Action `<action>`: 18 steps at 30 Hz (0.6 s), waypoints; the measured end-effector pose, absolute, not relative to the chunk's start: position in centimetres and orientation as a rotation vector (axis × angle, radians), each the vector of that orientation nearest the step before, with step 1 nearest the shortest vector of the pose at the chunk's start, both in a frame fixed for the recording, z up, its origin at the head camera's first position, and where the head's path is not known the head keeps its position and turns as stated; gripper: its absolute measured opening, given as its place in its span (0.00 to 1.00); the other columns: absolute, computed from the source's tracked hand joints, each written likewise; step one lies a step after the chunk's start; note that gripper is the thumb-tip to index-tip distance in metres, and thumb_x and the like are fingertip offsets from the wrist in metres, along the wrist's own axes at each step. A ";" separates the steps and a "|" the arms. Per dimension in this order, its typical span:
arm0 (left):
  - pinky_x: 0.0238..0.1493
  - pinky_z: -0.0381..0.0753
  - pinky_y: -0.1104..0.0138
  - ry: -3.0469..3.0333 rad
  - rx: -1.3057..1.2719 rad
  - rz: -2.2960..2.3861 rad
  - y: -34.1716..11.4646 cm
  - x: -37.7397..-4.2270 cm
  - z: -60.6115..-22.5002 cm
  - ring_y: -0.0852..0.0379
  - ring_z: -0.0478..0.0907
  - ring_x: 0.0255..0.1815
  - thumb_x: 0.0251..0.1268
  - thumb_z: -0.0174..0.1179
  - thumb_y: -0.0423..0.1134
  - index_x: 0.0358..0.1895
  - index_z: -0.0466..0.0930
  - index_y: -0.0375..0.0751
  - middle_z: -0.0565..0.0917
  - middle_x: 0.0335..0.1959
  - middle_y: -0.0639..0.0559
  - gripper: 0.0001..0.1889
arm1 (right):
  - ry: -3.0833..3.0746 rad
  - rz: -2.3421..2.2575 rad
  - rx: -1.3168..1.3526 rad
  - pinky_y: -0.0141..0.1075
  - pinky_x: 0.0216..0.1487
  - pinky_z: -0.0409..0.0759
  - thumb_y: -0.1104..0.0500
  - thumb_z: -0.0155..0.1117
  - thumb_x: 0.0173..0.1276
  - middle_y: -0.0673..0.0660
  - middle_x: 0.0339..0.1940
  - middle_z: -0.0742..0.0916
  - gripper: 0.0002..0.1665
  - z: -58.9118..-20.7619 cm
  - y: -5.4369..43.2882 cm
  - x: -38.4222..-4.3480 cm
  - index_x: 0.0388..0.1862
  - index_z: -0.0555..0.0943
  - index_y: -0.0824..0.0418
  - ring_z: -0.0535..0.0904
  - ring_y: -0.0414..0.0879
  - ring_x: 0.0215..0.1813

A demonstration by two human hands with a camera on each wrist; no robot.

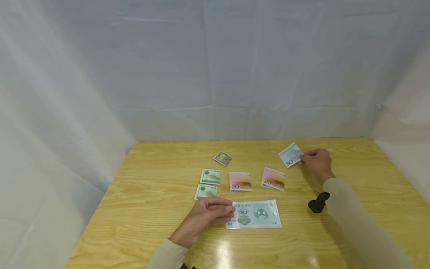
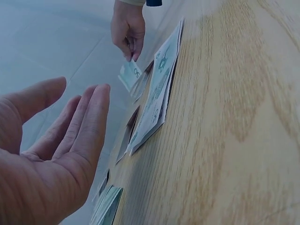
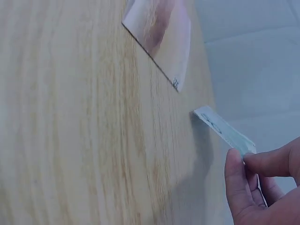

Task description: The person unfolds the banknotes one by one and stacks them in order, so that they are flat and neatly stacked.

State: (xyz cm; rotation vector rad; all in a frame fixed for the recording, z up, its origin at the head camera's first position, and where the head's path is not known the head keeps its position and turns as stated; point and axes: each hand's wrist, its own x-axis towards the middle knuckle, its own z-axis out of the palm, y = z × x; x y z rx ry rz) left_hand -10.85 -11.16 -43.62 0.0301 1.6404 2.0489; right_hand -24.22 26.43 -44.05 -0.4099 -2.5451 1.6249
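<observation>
My right hand (image 1: 317, 163) pinches a folded 50 banknote (image 1: 290, 154) by its right edge, at the back right of the table. In the right wrist view, thumb and fingertips grip this folded banknote (image 3: 224, 129), which is tilted above a shadow. My left hand (image 1: 203, 218) hovers at the left end of an unfolded 50 banknote (image 1: 258, 219). The left wrist view shows that left hand (image 2: 65, 140) with its fingers extended and thumb apart, holding nothing. The unfolded banknote (image 2: 159, 84) lies beyond its fingertips.
Two folded pink 20 banknotes, a left one (image 1: 240, 178) and a right one (image 1: 273, 179), lie mid-table. Left of them are two folded green banknotes (image 1: 210, 175), the nearer partly behind my left hand. A folded brown banknote (image 1: 223, 158) lies farther back. White sheeting (image 1: 208, 67) surrounds the wooden table (image 1: 147, 194).
</observation>
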 end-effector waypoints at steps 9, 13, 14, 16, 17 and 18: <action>0.58 0.85 0.61 1.639 0.021 2.039 -11.0 -10.9 -43.5 0.49 0.85 0.51 0.70 0.64 0.32 0.60 0.75 0.21 0.85 0.52 0.37 0.21 | -2.436 1.817 -0.273 0.34 0.44 0.90 0.66 0.65 0.72 0.56 0.37 0.83 0.16 -42.7 25.5 -21.2 0.52 0.75 0.77 0.87 0.40 0.34; 0.57 0.85 0.62 1.650 0.025 2.044 -10.8 -10.9 -43.6 0.49 0.86 0.51 0.70 0.63 0.31 0.61 0.74 0.21 0.84 0.54 0.34 0.21 | -2.445 1.886 -0.222 0.34 0.45 0.90 0.68 0.65 0.71 0.58 0.38 0.82 0.16 -42.7 24.1 -19.8 0.51 0.75 0.78 0.87 0.41 0.34; 0.57 0.86 0.62 1.653 0.027 2.049 -10.8 -10.9 -43.6 0.49 0.86 0.51 0.71 0.63 0.31 0.61 0.74 0.21 0.83 0.55 0.33 0.21 | -2.452 1.893 -0.213 0.34 0.44 0.90 0.67 0.66 0.71 0.58 0.38 0.81 0.16 -42.7 23.7 -19.4 0.50 0.75 0.78 0.87 0.42 0.34; 0.57 0.86 0.62 1.660 0.030 2.056 -10.7 -10.9 -43.7 0.49 0.86 0.51 0.71 0.62 0.30 0.62 0.73 0.21 0.82 0.56 0.31 0.21 | -2.469 1.908 -0.200 0.35 0.44 0.90 0.67 0.66 0.71 0.60 0.40 0.81 0.16 -42.7 22.8 -18.8 0.49 0.75 0.78 0.87 0.45 0.36; 0.57 0.85 0.62 1.662 0.033 2.060 -10.6 -10.9 -43.7 0.49 0.86 0.51 0.71 0.62 0.30 0.63 0.73 0.21 0.82 0.57 0.31 0.22 | -2.477 1.922 -0.196 0.35 0.45 0.90 0.67 0.66 0.71 0.61 0.40 0.81 0.16 -42.7 22.5 -18.4 0.49 0.75 0.78 0.87 0.46 0.37; 0.57 0.85 0.62 1.667 0.034 2.065 -10.5 -10.9 -43.7 0.49 0.86 0.51 0.71 0.62 0.30 0.63 0.73 0.20 0.82 0.57 0.31 0.22 | -2.487 1.935 -0.201 0.36 0.45 0.90 0.66 0.67 0.71 0.62 0.41 0.80 0.16 -42.7 22.0 -18.0 0.49 0.75 0.77 0.87 0.48 0.37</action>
